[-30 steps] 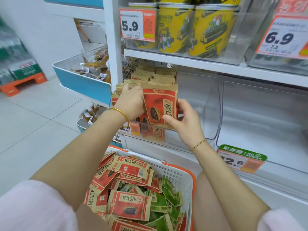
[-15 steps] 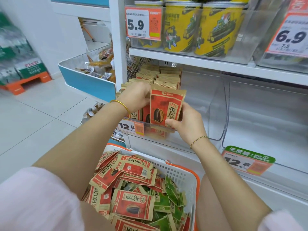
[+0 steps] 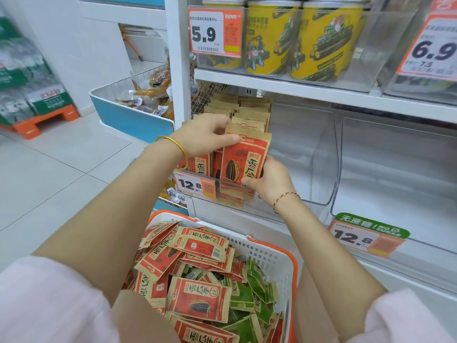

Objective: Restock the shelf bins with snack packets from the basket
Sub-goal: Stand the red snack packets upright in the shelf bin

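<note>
1. White shelf unit [image 3: 296,91], boards stacked one above another, straight ahead.
2. Low-set basket [image 3: 269,258], white perforated plastic with orange rim, in front of the shelf unit between the two forearms; heaped with loose snack packets, red ones [image 3: 197,300] at left and centre, green ones [image 3: 247,293] at right.
3. Transparent shelf bin [image 3: 321,157] on the lower board, left end; packed with upright rows of red packets, brown top edges showing. Second clear bin [image 3: 395,169] just to its right.
4. Row of yellow canisters [image 3: 321,38] in a clear bin on the board above.
5. Single red packet [image 3: 244,162], upright at the front of the rows, lower edge behind the bin's front wall; held from both sides.
6. Person's left hand [image 3: 205,137], curled over the top edge of the red packet, thumb across its front, fingers behind, pinching it.
7. Person's right hand [image 3: 269,181], gripping the lower right corner of the same packet, thumb on the front.
8. Orange price tag [image 3: 195,185] marked 12.8, on the bin's front wall, below the left hand.
9. Gold bangle [image 3: 173,142] on the left wrist; thin cord bracelet [image 3: 284,198] on the right wrist.
</note>
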